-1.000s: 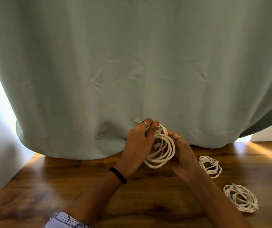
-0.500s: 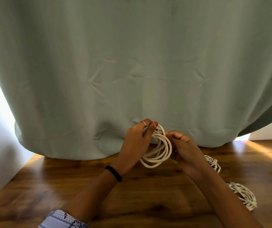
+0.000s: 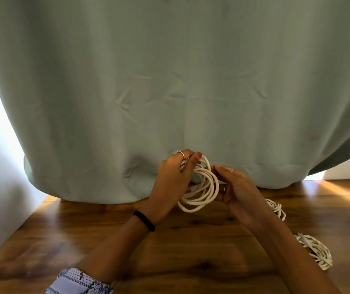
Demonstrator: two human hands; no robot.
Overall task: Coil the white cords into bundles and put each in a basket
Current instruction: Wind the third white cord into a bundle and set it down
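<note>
Fingers of left hand (image 3: 169, 183) pinch white cord coil (image 3: 211, 195) at top; right hand (image 3: 238, 188) grips its side.

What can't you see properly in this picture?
Head view only:
- Baskets: none in frame.
- The far bundle: partly behind the right hand and wrist.
- The near bundle: partly behind the right forearm.
- The held coil: its ends are covered by the left hand.
- Whatever is behind the curtain: all hidden.

Right hand (image 3: 238, 187) higher beside the coil (image 3: 209, 198)
</note>
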